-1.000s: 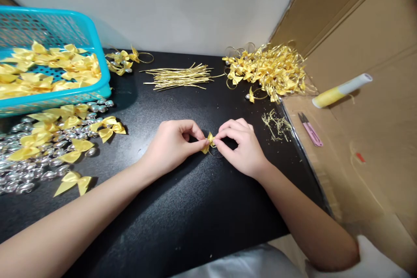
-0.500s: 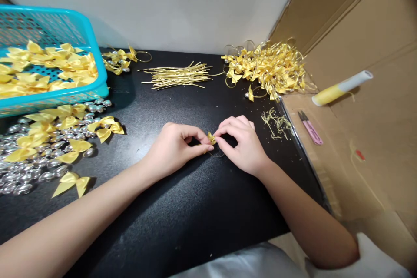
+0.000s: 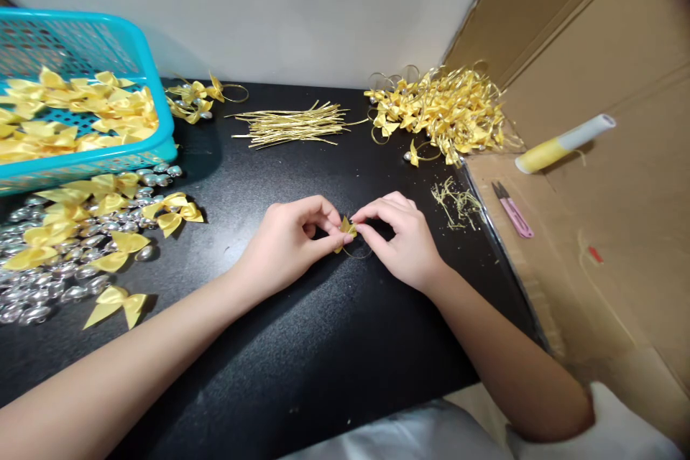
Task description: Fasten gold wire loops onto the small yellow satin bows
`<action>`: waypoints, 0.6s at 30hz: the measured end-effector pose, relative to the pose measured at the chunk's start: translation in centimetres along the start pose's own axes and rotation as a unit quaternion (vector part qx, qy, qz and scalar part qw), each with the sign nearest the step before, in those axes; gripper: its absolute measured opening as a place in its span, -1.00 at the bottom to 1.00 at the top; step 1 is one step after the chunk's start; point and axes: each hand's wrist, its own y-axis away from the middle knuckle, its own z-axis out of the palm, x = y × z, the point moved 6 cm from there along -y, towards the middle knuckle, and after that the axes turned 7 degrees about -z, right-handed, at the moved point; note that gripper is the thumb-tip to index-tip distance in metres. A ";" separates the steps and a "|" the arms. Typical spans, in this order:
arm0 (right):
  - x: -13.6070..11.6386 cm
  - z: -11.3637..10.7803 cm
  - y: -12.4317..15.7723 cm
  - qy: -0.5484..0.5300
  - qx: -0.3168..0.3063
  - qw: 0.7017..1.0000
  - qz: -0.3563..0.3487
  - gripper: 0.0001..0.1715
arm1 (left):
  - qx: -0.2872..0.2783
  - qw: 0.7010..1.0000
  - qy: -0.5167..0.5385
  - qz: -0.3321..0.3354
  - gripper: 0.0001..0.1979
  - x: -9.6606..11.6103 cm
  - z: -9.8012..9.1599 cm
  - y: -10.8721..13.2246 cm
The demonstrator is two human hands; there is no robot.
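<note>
Both my hands meet at the middle of the black table (image 3: 323,366). My left hand (image 3: 288,241) pinches a small yellow ribbon bow (image 3: 346,229) between thumb and forefinger. My right hand (image 3: 403,238) pinches the same bow from the other side, fingers curled. A thin gold wire loop (image 3: 359,254) hangs below the bow against the table. Most of the bow is hidden by my fingertips.
A turquoise basket (image 3: 162,136) of yellow bows stands at the back left, with loose bows (image 3: 116,302) and silver beads (image 3: 48,287) in front. Gold wire strips (image 3: 291,126) lie at the back centre, finished bows (image 3: 447,111) at back right. Pink snips (image 3: 512,212) and a yellow-white tube (image 3: 563,144) rest on cardboard.
My fingers have shifted slightly on the bow, and the gold wire loop now shows more below it. The view has drifted a little; my hands stay in place.
</note>
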 end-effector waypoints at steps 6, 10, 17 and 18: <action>-0.2 -0.3 0.0 0.006 0.015 1.000 0.005 -0.89 | -0.011 0.995 0.084 -0.053 -0.74 -0.6 0.1 -0.3; 0.0 -0.9 -0.1 0.002 0.030 0.999 0.020 -0.82 | 0.036 0.986 0.151 -0.055 -0.76 -0.3 -0.9 -0.5; -0.7 -0.9 -0.2 -0.056 0.031 0.998 0.009 -0.87 | 0.055 0.992 0.109 0.020 -0.82 1.6 -1.8 0.0; -0.9 -0.9 -0.3 -0.056 0.028 0.998 0.006 -0.87 | 0.044 0.991 0.126 0.022 -0.82 1.7 -1.7 0.0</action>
